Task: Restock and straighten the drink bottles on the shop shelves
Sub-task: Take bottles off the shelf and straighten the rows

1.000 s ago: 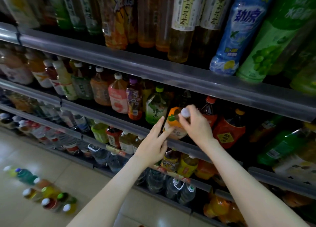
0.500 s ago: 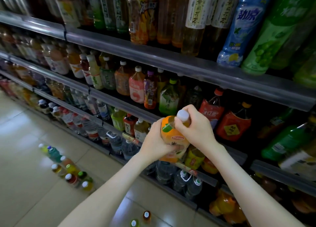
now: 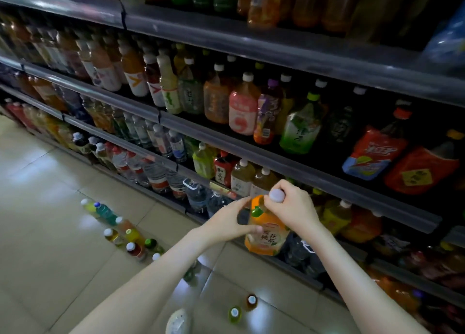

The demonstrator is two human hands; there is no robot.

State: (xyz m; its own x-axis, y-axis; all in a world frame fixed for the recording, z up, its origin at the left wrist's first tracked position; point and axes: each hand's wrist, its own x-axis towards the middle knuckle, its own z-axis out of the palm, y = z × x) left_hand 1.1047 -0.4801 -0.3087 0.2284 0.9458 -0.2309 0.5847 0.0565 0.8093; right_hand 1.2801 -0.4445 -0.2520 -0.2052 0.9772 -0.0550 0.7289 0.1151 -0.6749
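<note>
Item: orange bottle (image 3: 266, 233), pale label with printed characters, white cap (image 3: 276, 195). It is held nearly upright with a slight tilt, in the air in front of the lower shelves, resting on none of them, above the tiled floor (image 3: 50, 233). Right hand (image 3: 294, 209): grip clamped over the cap from above, fingers curled round it. Left hand (image 3: 226, 224): grip closed on the bottle's body from the left, thumb across the front of the label, fingers reaching to the shoulder. Middle shelf (image 3: 251, 148): a row of upright bottles, among them a pink-labelled bottle (image 3: 242, 114), a purple-capped bottle (image 3: 268, 117) just to its right, a green-labelled bottle (image 3: 300, 129), and further right a red-and-blue-labelled bottle (image 3: 375, 155) beside a red-labelled bottle (image 3: 422, 172). Shelf below: clear water bottles (image 3: 156, 172) at left, a yellow-green bottle (image 3: 202, 162) near the middle. Floor: a loose cluster of small bottles (image 3: 125, 235) standing near the shelf foot, left of the arms, and two small bottles (image 3: 234, 314) seen cap-up between the forearms.
</note>
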